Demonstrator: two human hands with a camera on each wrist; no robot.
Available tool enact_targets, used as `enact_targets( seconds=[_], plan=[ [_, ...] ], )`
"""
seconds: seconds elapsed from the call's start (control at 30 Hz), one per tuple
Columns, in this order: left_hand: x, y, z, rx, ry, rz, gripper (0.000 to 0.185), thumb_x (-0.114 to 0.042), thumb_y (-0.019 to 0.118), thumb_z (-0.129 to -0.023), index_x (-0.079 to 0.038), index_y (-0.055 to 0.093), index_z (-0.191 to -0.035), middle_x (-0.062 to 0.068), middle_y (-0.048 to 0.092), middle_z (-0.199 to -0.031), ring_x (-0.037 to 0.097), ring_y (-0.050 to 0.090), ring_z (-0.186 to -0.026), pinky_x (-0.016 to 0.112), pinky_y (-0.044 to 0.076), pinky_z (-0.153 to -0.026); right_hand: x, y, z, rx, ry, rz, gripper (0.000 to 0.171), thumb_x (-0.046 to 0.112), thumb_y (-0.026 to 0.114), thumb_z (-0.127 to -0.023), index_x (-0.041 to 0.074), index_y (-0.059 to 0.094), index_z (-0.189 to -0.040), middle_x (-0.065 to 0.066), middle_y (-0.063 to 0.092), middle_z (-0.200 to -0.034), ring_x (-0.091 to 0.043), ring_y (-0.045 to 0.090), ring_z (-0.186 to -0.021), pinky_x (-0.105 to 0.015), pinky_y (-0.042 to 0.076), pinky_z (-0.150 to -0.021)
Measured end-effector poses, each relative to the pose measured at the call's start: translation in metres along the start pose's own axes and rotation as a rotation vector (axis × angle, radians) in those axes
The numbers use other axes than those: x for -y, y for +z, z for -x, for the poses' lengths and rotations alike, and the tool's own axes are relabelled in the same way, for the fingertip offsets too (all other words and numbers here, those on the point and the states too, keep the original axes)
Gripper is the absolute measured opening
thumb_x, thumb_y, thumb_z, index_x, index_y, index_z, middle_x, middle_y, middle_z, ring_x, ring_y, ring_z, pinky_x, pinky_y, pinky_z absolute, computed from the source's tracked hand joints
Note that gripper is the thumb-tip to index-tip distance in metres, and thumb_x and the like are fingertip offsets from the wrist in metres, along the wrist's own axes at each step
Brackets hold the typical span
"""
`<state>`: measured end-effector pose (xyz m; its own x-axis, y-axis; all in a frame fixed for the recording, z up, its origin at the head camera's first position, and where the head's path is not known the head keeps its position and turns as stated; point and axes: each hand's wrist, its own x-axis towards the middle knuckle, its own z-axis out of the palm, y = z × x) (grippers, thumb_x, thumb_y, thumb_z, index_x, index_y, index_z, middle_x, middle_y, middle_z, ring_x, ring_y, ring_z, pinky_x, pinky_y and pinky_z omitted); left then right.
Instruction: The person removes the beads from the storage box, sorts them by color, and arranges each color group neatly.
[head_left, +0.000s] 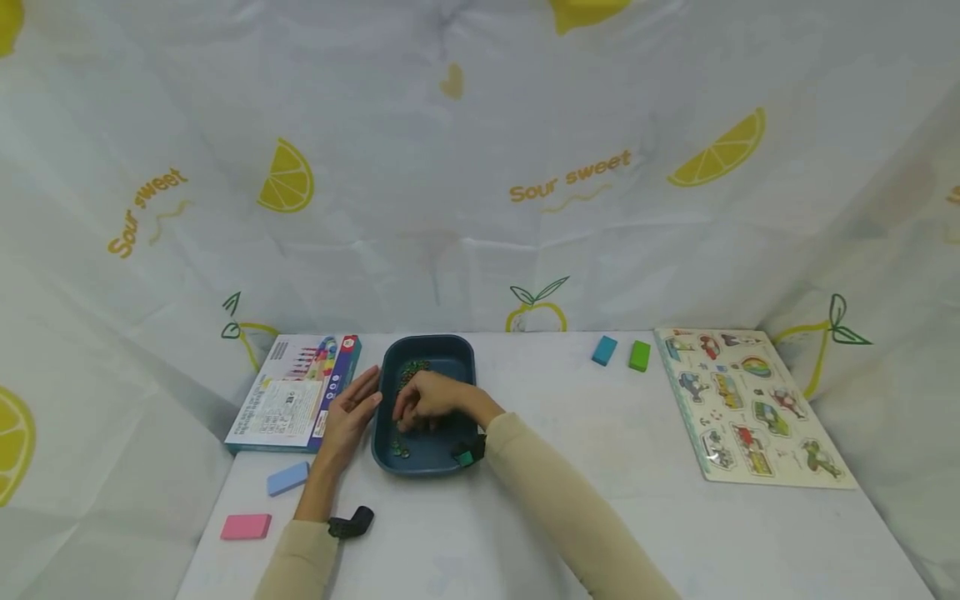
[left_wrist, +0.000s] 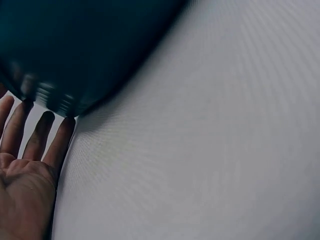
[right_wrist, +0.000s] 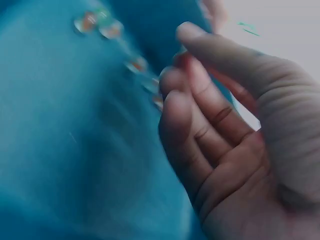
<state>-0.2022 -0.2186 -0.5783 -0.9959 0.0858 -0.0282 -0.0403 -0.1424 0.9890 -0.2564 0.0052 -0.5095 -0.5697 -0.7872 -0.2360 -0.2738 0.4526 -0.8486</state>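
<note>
A dark blue tray (head_left: pixel 438 458) stands on the white table, with small glass marbles (head_left: pixel 401 451) scattered along its left side. My left hand (head_left: pixel 348 417) rests beside it, and in the left wrist view its straight fingers (left_wrist: pixel 16 127) touch the tray's outer wall. Inside the tray is my right hand (head_left: pixel 431 398), fingers bent down toward the marbles. In the right wrist view the thumb and curled fingers (right_wrist: pixel 176 117) come close together near a row of marbles (right_wrist: pixel 111 30); I cannot tell whether a marble is pinched between the fingertips.
Left of the tray lies a flat printed box (head_left: pixel 288 400), with a light blue block (head_left: pixel 288 479) and a pink block (head_left: pixel 246 527) in front. Toward the back right are a blue block (head_left: pixel 604 351), a green block (head_left: pixel 639 356) and a picture puzzle board (head_left: pixel 750 408). A patterned cloth (head_left: pixel 420 167) hangs behind.
</note>
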Motion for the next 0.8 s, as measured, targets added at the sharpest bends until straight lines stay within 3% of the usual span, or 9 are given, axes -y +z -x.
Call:
enact_targets(
  seconds=[0.2,0.33,0.4,0.5,0.67,0.8],
  plan=[
    [-0.001,0.002,0.001,-0.027,0.012,-0.025,0.052,-0.015,0.063,-0.107,-0.004,0.05,-0.156,0.015,0.051,-0.164,-0.006,0.062,-0.132,0.015,0.052,-0.11,-0.008,-0.039,0.038,-0.099,-0.088,-0.058,0.025,0.021,0.08,-0.095,0.005,0.078,-0.115,-0.006,0.08,-0.095,-0.019,0.072,-0.076,-0.039,0.064,-0.061],
    [-0.002,0.002,0.001,-0.024,0.021,-0.036,0.052,-0.015,0.064,-0.106,-0.001,0.051,-0.155,0.012,0.053,-0.162,-0.006,0.061,-0.132,0.015,0.052,-0.11,-0.034,-0.061,0.081,-0.214,-0.048,-0.119,0.024,0.017,0.078,-0.096,0.003,0.076,-0.116,-0.018,0.079,-0.1,-0.036,0.07,-0.081,-0.053,0.063,-0.064],
    [-0.001,0.003,0.0,-0.022,0.017,-0.037,0.052,-0.015,0.063,-0.107,-0.002,0.051,-0.155,0.013,0.052,-0.163,-0.007,0.061,-0.132,0.014,0.052,-0.109,-0.05,-0.066,0.101,-0.28,0.006,-0.125,0.021,0.017,0.078,-0.096,0.005,0.077,-0.113,-0.019,0.078,-0.097,-0.036,0.069,-0.079,-0.05,0.062,-0.062],
    [0.0,0.004,-0.003,-0.026,0.025,-0.04,0.051,-0.016,0.063,-0.107,-0.002,0.052,-0.155,0.016,0.051,-0.163,-0.007,0.062,-0.131,0.013,0.053,-0.107,-0.074,-0.068,0.12,-0.352,0.089,-0.08,0.019,0.021,0.078,-0.096,0.009,0.078,-0.111,-0.013,0.077,-0.093,-0.024,0.067,-0.074,-0.036,0.06,-0.06],
    [-0.002,0.002,-0.004,-0.005,0.028,-0.042,0.053,-0.017,0.063,-0.107,-0.001,0.049,-0.156,0.02,0.047,-0.165,-0.007,0.061,-0.132,0.014,0.052,-0.109,-0.102,-0.063,0.134,-0.427,0.179,-0.03,0.015,0.015,0.076,-0.097,0.008,0.079,-0.11,-0.006,0.076,-0.09,-0.011,0.058,-0.063,-0.025,0.052,-0.057],
    [-0.003,0.002,-0.003,-0.007,0.013,-0.027,0.053,-0.016,0.063,-0.107,-0.002,0.05,-0.156,0.019,0.048,-0.164,-0.006,0.062,-0.131,0.014,0.052,-0.109,-0.112,-0.058,0.138,-0.456,0.192,0.008,0.015,0.008,0.072,-0.097,0.009,0.08,-0.11,-0.007,0.079,-0.102,-0.011,0.056,-0.07,-0.023,0.049,-0.063]
  ],
)
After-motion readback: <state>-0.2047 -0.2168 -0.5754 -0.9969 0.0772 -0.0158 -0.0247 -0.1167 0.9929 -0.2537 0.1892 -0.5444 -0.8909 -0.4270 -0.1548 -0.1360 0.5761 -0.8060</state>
